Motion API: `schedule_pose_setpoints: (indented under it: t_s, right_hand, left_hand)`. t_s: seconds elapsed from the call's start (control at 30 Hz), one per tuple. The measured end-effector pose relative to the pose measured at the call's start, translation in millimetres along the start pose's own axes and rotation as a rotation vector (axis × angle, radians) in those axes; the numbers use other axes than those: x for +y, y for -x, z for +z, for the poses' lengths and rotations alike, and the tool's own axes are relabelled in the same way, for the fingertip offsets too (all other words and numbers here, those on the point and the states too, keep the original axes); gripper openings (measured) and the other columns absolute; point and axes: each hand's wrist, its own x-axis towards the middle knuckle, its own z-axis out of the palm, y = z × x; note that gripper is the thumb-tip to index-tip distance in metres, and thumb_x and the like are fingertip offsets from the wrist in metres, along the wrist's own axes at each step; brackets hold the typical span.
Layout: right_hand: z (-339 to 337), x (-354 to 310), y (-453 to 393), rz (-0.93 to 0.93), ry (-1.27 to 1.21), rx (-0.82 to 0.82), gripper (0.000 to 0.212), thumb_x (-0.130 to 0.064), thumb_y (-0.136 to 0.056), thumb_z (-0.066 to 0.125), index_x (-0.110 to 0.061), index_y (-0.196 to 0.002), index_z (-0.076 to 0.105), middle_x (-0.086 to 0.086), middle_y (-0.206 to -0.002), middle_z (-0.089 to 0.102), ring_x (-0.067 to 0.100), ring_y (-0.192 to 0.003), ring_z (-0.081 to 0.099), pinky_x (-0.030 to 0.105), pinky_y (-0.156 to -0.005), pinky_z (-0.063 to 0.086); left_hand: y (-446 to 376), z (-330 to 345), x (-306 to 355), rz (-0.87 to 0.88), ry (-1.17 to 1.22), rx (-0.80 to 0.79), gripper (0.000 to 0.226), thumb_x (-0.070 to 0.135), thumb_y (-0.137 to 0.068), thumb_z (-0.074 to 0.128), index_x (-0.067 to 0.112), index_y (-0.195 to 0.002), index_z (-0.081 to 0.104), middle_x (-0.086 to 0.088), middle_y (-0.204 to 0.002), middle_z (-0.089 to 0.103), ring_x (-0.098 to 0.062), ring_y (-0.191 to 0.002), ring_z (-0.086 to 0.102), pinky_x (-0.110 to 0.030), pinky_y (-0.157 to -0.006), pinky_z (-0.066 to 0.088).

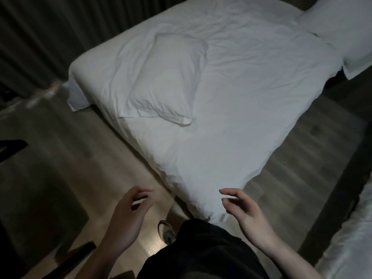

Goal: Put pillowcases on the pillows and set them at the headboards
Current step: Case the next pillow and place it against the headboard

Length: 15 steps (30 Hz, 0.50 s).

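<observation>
At the foot corner of the bed [231,121], toward six o'clock, both hands hover with nothing in them: the left hand [128,216] and the right hand [246,212] have loosely curled, relaxed fingers, probably free to reach. A cased pillow [167,81] lies flat mid-mattress at eleven o'clock, apparently not yet set at a headboard. Another pillow [342,35] sits at two o'clock on the far end.

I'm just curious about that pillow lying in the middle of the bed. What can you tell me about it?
The pillow is white, soft and creased, already inside a white pillowcase whose flat hem spreads loose at the near end. It lies flat and askew on the rumpled white bed, towards the curtain side. Neither hand touches it.
</observation>
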Motion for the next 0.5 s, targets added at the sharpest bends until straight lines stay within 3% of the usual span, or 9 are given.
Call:
schedule_pose_setpoints:
  t_s: [0.07,0.27,0.43,0.5]
  right_hand:
    - [13,-3,3,-0.001,-0.011,0.024,0.022,-0.031,-0.098,0.067,-0.046,-0.113,0.071,-0.013,-0.101,0.075,0.003,-0.106,0.068,0.029,-0.099,0.049]
    - [48,-12,1,0.051,-0.034,0.078,0.022,-0.040,-0.097,0.067,-0.049,-0.116,0.068,-0.008,-0.111,0.074,0.010,-0.100,0.071,0.033,-0.093,0.055]
    - [83,-32,-27,0.065,-0.101,0.105,0.020,-0.031,-0.098,0.067,-0.045,-0.112,0.071,-0.010,-0.109,0.075,-0.001,-0.100,0.069,0.010,-0.079,0.049]
    - [98,-47,-48,0.065,-0.114,0.089,0.020,-0.031,-0.098,0.066,-0.044,-0.113,0.071,-0.011,-0.109,0.074,-0.002,-0.100,0.069,0.009,-0.080,0.049]
  left_hand:
    - [-10,-10,2,0.026,-0.021,-0.025,0.012,0.022,-0.097,0.068,0.032,-0.102,0.073,0.026,-0.104,0.071,0.010,-0.099,0.065,-0.009,-0.076,0.047]
    - [-38,-32,15,0.076,-0.061,-0.109,0.011,0.024,-0.096,0.069,0.031,-0.103,0.073,0.028,-0.102,0.073,0.010,-0.096,0.067,-0.020,-0.082,0.048]
    - [-78,-60,16,0.080,-0.064,-0.147,0.006,0.028,-0.095,0.072,0.031,-0.100,0.074,0.027,-0.100,0.074,0.010,-0.094,0.068,-0.022,-0.083,0.050]
    - [-102,-74,16,0.089,-0.071,-0.150,0.007,0.025,-0.094,0.072,0.030,-0.099,0.074,0.027,-0.099,0.074,0.011,-0.093,0.068,-0.012,-0.080,0.051]
